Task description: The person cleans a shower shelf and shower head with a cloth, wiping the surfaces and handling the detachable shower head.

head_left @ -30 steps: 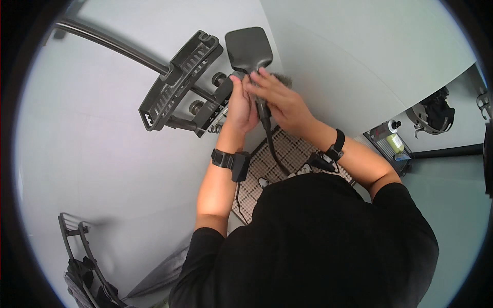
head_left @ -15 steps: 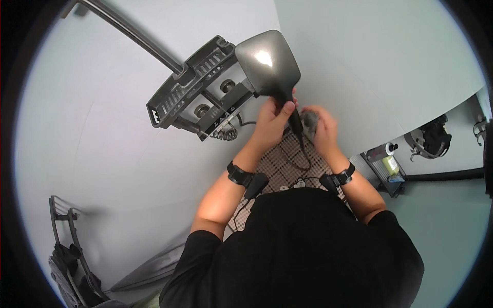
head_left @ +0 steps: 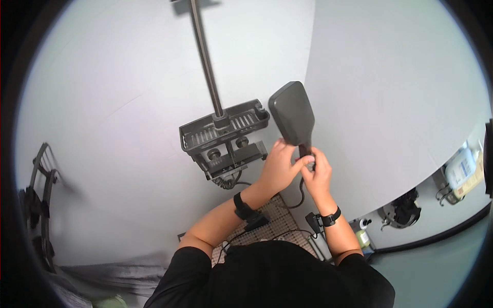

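A dark grey hand shower (head_left: 292,114) with a broad, squarish head stands nearly upright in front of me, its hose running down below my hands. My left hand (head_left: 280,167) is closed at the neck and upper handle, its thumb laid across the handle toward the right. My right hand (head_left: 317,174) is closed round the handle from the right side. The grey scrubbing pad or wad seen earlier in that hand is not visible; the fingers may hide it.
Left of the shower hangs a dark shower shelf with a mixer (head_left: 226,143), below a metal riser pipe (head_left: 205,56). At the right are bottles (head_left: 460,168), a dark hanging item (head_left: 401,210) and a pump bottle (head_left: 362,236). A black rack (head_left: 43,200) stands far left.
The view has shifted. The hand shower has turned so its face points differently. My right hand, earlier beside the handle with a grey wad, has come onto the handle.
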Tool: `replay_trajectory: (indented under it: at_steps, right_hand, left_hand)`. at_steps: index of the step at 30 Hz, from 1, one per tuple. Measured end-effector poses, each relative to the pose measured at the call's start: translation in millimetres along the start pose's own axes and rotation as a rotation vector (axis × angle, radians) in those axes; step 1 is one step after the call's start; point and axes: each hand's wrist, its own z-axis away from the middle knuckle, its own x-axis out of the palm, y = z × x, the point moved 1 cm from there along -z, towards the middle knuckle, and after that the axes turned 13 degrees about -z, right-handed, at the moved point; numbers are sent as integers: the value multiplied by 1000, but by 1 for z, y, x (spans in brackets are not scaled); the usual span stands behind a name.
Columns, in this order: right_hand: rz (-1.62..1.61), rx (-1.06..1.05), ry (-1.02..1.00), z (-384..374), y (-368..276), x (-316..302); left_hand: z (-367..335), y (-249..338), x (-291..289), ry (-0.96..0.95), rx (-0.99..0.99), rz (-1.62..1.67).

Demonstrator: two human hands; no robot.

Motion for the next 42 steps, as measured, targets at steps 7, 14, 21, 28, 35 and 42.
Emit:
replay_trajectory:
  at_steps: [7, 14, 21, 28, 35, 42]
  right_hand:
    - [15, -43, 107, -78, 1, -28]
    - [85, -224, 164, -168, -4, -39]
    - [6, -253, 138, -237, -52, -11]
    - [88, -756, -164, -272, -85, 18]
    - [138, -1050, -554, -257, -125, 72]
    - [304, -1040, -476, -240, -147, 82]
  left_hand:
    - [-3, -11, -86, 43, 46, 18]
    - [-4, -36, -166, 215, 79, -372]
    - [30, -75, -207, 245, -43, -411]
    - [13, -68, -256, 340, 70, -359]
    - [-6, -58, -254, 314, 191, 213]
    - [-16, -71, -248, 520, 408, -66]
